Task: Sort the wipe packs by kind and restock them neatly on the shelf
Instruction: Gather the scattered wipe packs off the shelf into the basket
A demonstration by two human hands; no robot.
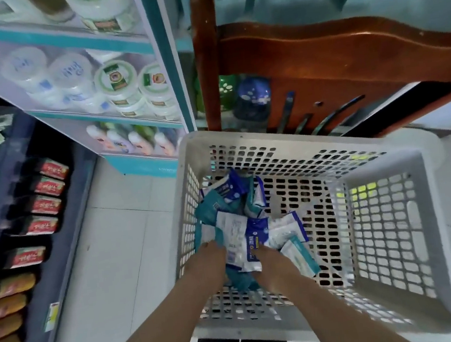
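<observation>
A brown wooden chair (346,48) stands on the white tile floor (119,242). Left of the chair are round white tubs (118,81) and pale bottles (134,139). Further left lie red packets (48,205) in a row. Beside the chair's post sit a green round thing (226,90) and a blue one (254,92).

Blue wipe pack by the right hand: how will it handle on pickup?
The blue wipe pack looks like a thin film pouch: probably floppy and light. Glossy surface, maybe slippery. Loose on the basket pile, it likely slides if pushed.

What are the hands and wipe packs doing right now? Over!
Left hand and right hand both down among wipe packs, grip unclear. Packs unsorted in white basket. Nothing blocking the pile.
</observation>
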